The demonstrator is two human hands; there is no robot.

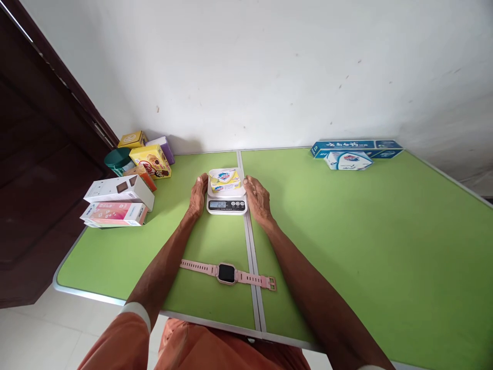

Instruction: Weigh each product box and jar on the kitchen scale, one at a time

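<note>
A small white digital scale sits on the table, its lit display showing digits that look like 252. On its tray lies a yellow and white boxed bar of soap. My left hand is against the scale's left side, fingers curved and thumb by the tray edge. At the opposite side my right hand grips the right edge, its thumb near the soap box. The undersides of both hands' fingers are partly hidden. Nearer to me, a pink smartwatch lies flat with its strap spread out, between my forearms.
On the left stand several boxes, among them a yellow snack box, a white box and a pink box, plus a green-lidded tub. A blue toothpaste box and a white-blue soap box lie by the wall. A metal seam crosses the green table.
</note>
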